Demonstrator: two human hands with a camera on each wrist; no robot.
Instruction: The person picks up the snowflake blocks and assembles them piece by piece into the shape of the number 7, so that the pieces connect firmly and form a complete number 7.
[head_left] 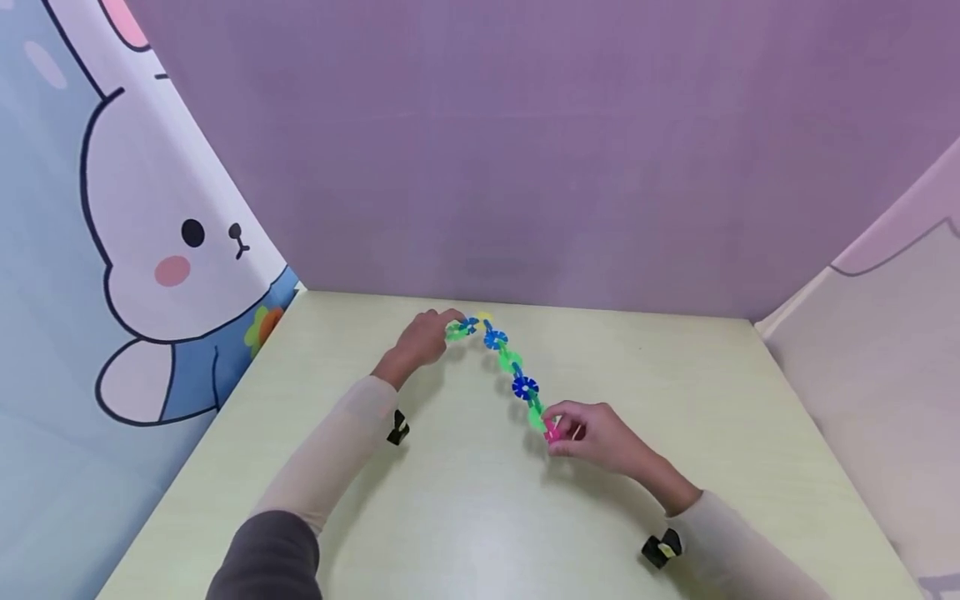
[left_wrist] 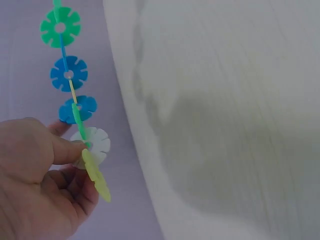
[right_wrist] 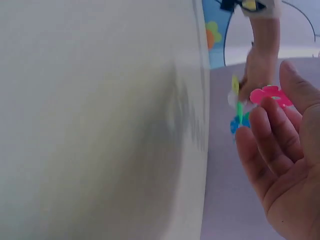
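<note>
A chain of interlocking plastic snowflake discs (head_left: 525, 387) stretches between the two hands, in green, blue and yellow, with its shadow on the table below. My left hand (head_left: 423, 337) holds the far end. In the left wrist view, its thumb and fingers pinch a whitish disc (left_wrist: 101, 144), and a pale yellow disc (left_wrist: 97, 177) sits at the tip. At the near end, my right hand (head_left: 600, 433) pinches a pink disc (right_wrist: 267, 93) between thumb and fingers. A light green disc (head_left: 536, 418) is beside the pink one; the fingers partly cover the pink disc.
The pale wooden table (head_left: 465, 517) lies beneath both arms. A purple wall (head_left: 525, 167) rises at its back edge. On the left hangs a cloth with a rabbit picture (head_left: 165, 183), and a pale cloth (head_left: 885, 358) borders the right side.
</note>
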